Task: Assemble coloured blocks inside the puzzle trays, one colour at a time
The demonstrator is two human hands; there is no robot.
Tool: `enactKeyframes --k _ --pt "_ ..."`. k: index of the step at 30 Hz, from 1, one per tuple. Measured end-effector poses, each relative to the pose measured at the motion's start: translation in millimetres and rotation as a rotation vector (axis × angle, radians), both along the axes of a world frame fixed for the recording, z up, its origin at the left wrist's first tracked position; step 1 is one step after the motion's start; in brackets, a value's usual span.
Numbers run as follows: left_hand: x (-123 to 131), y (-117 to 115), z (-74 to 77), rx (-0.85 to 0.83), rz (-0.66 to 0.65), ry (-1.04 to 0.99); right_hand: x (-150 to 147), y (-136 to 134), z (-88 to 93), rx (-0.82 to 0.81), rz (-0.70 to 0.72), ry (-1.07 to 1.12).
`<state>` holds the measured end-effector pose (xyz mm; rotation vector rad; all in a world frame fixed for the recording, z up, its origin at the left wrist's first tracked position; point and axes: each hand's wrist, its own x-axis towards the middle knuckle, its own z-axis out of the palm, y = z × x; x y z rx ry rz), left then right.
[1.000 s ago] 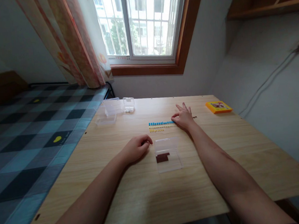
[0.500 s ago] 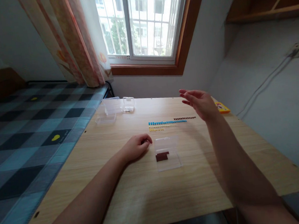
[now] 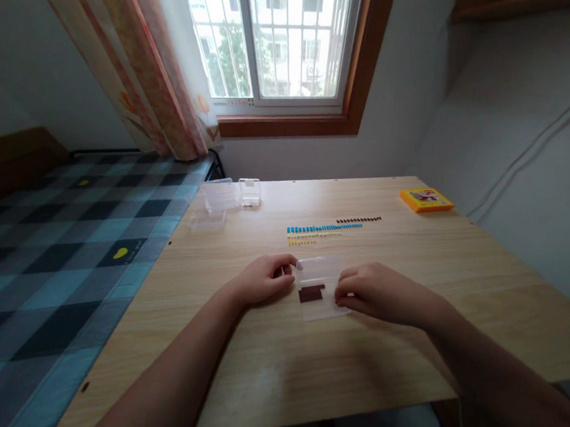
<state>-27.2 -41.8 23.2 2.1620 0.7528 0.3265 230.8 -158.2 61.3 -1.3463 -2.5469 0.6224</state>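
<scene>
An open clear plastic box (image 3: pixel 322 312) lies before me, its lid tipped back. Dark reddish-brown small blocks (image 3: pixel 310 294), packed together, sit in its left part. My left hand (image 3: pixel 268 280) rests on the table with curled fingers, its index fingertip at the box's upper left corner; what the fingers enclose is hidden. Over the right side of the box is my right hand (image 3: pixel 373 292), thumb and fingers pinched together; anything between them is too small to see. Beyond the box run rows of tiny blue pieces (image 3: pixel 316 228), yellow pieces (image 3: pixel 299 238) and brown pieces (image 3: pixel 358 220).
Clear plastic containers (image 3: pixel 220 196) stand at the table's back left, a small clear box (image 3: pixel 250 193) beside them. A yellow-orange box (image 3: pixel 426 200) lies at the back right. A checked bed (image 3: pixel 95 255) borders the table's left side; a window (image 3: pixel 296 41) is behind.
My right hand has come down from above the back right of the table to the box's right side, uncovering the yellow-orange box. The left hand stays beside the box. The view has shifted slightly.
</scene>
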Motion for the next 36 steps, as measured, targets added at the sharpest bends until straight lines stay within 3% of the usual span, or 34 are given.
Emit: enactKeyframes --k 5,14,27,36 --pt "4 -4 3.2 0.125 0.001 0.107 -10 0 -16.4 0.141 -0.135 -0.098" --pt "7 -6 -3.8 0.285 -0.003 0.184 -17 3 -32.9 0.179 -0.278 -0.197" --pt "8 -9 -1.1 0.288 0.003 0.177 -1 6 -35.5 0.216 -0.131 -0.138" --pt "8 -8 -3.4 0.282 0.008 0.162 -10 9 -38.0 0.202 -0.177 -0.175"
